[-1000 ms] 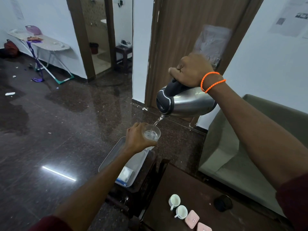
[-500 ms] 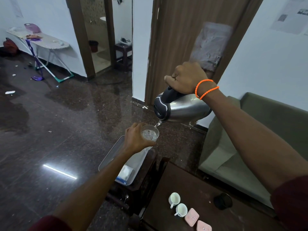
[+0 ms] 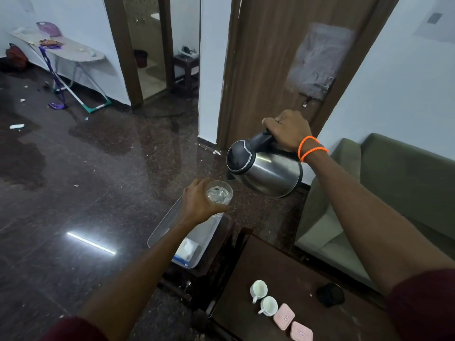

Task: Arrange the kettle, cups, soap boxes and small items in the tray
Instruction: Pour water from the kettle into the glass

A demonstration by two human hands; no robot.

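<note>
My right hand (image 3: 288,129) grips the black handle of a steel kettle (image 3: 268,173), held in the air and tilted a little toward the left. My left hand (image 3: 199,203) grips a clear glass (image 3: 219,193) with water in it, just below and left of the kettle's spout. Under the glass a grey tray (image 3: 160,230) rests on a dark stand, with a white and blue packet (image 3: 187,251) in it. On the brown table stand two white cups (image 3: 258,289) (image 3: 268,305), two pink soap boxes (image 3: 283,316) (image 3: 301,332) and a black round kettle base (image 3: 330,294).
A green sofa (image 3: 394,188) stands at the right against the wall. The brown door (image 3: 283,57) is behind the kettle. An ironing board (image 3: 66,52) and a mop stand at the far left on the dark glossy floor (image 3: 86,180).
The kettle has come down and tipped back toward upright, and water no longer runs from its spout. The glass has stayed in place in my left hand.
</note>
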